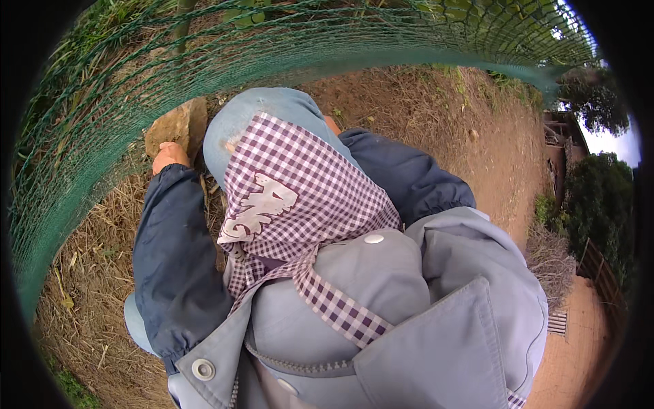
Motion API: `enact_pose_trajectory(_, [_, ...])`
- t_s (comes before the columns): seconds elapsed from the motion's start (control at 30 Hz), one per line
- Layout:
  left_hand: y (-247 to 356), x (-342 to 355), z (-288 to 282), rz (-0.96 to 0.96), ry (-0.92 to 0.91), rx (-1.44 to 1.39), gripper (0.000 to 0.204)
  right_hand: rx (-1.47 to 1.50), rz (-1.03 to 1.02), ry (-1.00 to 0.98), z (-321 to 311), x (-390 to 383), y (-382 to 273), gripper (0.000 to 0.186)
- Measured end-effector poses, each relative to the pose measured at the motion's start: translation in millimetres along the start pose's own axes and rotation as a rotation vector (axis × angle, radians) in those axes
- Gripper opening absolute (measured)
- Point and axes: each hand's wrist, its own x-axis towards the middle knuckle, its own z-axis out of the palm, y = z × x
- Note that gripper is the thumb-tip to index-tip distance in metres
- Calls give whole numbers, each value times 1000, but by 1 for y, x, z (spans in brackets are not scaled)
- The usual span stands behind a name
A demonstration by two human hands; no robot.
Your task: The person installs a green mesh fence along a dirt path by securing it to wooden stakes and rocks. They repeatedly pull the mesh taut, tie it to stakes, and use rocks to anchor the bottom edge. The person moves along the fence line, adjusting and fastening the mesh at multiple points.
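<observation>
A rough tan stone (182, 124) stands at the foot of the green net, on the left. My left hand (169, 157) is closed against its lower side, with the fingers bent and partly out of sight. Only a sliver of my right hand (332, 125) shows, beyond my bent knee in blue-grey trousers (276, 105); its fingers are hidden, and I cannot tell what it touches. Dark blue sleeve covers reach down both forearms. A purple-and-white checked apron (306, 180) with a pale printed figure lies over my lap.
The green mesh net (122, 146) curves along the left and far side, with grass and plants behind it. Dry straw (112, 259) litters the ground. To the right runs a bare dirt slope (497, 146), with shrubs, a wooden structure and a reddish paved strip (572, 347).
</observation>
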Motion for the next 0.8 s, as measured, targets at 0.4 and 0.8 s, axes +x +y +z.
enact_pose_trajectory(0.4, [9,20,-40,245,-273,379,24,186,172,625,-144,-146,8,22])
enact_pose_trajectory(0.8, [58,-38,-92,-10,-239,570,23,-708,-710,694,-245,34,-8,72])
